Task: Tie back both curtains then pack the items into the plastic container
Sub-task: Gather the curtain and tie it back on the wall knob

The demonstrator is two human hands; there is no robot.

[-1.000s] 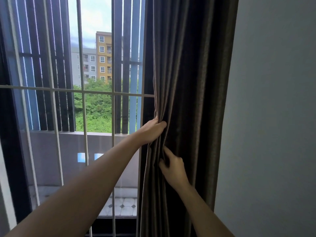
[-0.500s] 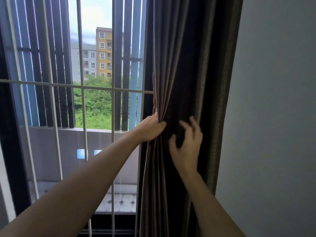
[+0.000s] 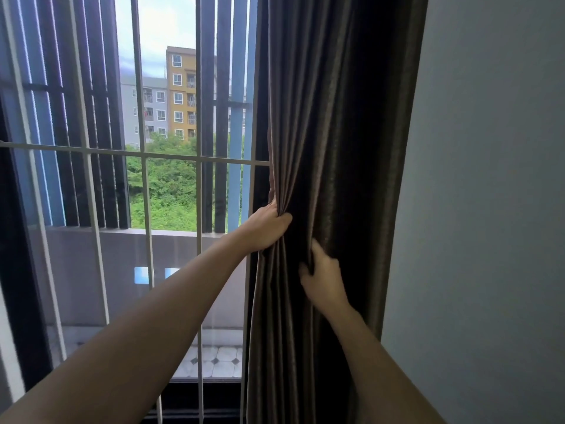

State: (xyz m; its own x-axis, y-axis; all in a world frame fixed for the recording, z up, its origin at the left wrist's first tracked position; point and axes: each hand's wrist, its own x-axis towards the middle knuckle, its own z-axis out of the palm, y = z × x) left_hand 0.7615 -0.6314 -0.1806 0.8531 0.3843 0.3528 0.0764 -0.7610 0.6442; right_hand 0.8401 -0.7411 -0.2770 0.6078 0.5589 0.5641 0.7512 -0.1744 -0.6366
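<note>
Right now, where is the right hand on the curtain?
In the head view, the right hand grips the curtain folds just below and right of the left hand, near the grey wall.

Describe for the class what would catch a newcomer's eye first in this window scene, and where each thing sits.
A dark brown curtain hangs bunched right of centre, beside a grey wall. The left hand grips its window-side edge, and the right hand pinches folds just below. Left, through white window bars, stands a yellow building above green trees.

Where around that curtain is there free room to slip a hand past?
Free: the window side, between the curtain edge and the white window bars. Beyond its right edge there is only bare wall. Crowded: the gathered folds, where the left hand and right hand grip.
</note>
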